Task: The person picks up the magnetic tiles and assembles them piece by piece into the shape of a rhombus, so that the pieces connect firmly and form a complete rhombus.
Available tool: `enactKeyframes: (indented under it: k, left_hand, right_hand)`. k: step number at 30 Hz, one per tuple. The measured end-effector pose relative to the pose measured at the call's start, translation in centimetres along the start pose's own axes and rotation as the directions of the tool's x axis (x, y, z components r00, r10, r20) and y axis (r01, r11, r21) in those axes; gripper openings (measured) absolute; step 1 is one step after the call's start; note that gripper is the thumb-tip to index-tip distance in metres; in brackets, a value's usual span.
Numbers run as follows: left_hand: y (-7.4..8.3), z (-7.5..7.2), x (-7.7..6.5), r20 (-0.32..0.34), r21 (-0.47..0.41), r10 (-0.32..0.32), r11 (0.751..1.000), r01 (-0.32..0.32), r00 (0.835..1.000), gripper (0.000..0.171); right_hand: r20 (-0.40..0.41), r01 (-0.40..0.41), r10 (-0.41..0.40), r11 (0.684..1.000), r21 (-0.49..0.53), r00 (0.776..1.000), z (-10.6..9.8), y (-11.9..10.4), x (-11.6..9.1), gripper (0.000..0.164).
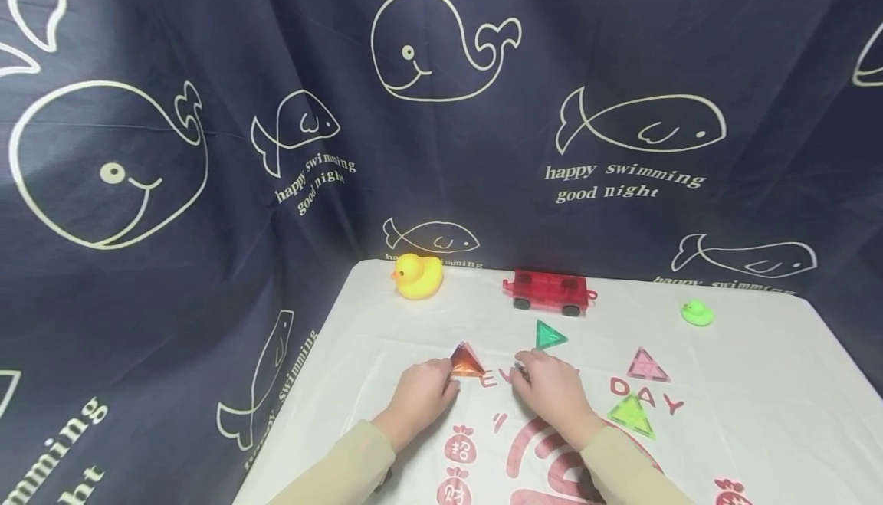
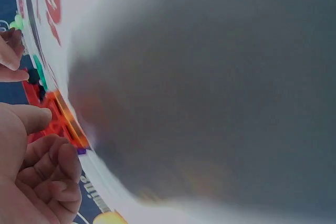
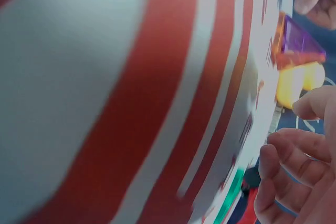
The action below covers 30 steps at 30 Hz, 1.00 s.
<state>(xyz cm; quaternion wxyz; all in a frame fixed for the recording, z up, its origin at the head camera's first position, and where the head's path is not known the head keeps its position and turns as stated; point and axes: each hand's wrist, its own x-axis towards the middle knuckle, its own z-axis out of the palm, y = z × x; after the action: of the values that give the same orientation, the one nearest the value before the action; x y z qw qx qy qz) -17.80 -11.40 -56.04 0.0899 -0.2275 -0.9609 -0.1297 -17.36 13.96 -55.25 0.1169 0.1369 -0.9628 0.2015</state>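
Note:
A small pyramid-like structure of triangular magnetic tiles (image 1: pixel 467 362), with orange, purple and reddish faces, stands on the white tabletop. Beside its left side is my left hand (image 1: pixel 422 398), thumb and fingertips close to the tiles; whether they touch is unclear. In the left wrist view, the thumb overlaps the orange tile (image 2: pixel 65 119) and the other fingers are loosely bent. My right hand (image 1: pixel 554 391) hovers over the table with relaxed fingers and holds nothing. Just beyond it lies a green triangular tile (image 1: pixel 549 335). The right wrist view shows the purple face (image 3: pixel 300 39).
A yellow rubber duck (image 1: pixel 418 277) and a red wheeled car base (image 1: pixel 549 291) are at the back. Farther right are a small green duck (image 1: pixel 697 313), a pink triangular tile (image 1: pixel 647 365) and a lime triangular tile (image 1: pixel 632 416). A dark blue curtain (image 1: pixel 455 160) hangs behind the table.

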Motion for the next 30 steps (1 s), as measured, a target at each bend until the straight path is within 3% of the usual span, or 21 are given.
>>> enactKeyframes:
  k: [5, 14, 18, 23, 30]
  left_hand:
    - [1.7, 0.1, 0.2, 0.020, 0.012, 0.110, 0.994, -0.110, 0.994, 0.025]
    - [4.6, 1.4, 1.5, -0.014, 0.042, 0.272, 0.962, -0.271, 0.962, 0.012]
    - [5.8, 2.1, 2.2, 0.023, 0.052, 0.309, 0.950, -0.309, 0.951, 0.007]
    - [7.4, 3.0, 3.1, 0.062, 0.095, 0.349, 0.930, -0.354, 0.935, 0.016]
    - [8.5, 3.8, 4.5, 0.009, 0.123, 0.378, 0.918, -0.376, 0.926, 0.010]
  right_hand:
    - [-0.034, -0.027, 0.026, 1.000, -0.007, 0.999, -1.6, 2.8, -1.3, 0.024]
    - [-0.055, -0.083, 0.081, 0.996, -0.027, 0.995, -3.7, 6.6, -3.4, 0.022]
    - [-0.051, -0.097, 0.096, 0.995, -0.030, 0.994, -4.3, 7.7, -4.1, 0.022]
    - [-0.046, -0.127, 0.125, 0.991, -0.044, 0.991, -4.9, 8.8, -5.1, 0.021]
    - [-0.010, -0.163, 0.163, 0.985, -0.049, 0.987, -5.4, 9.8, -6.1, 0.022]
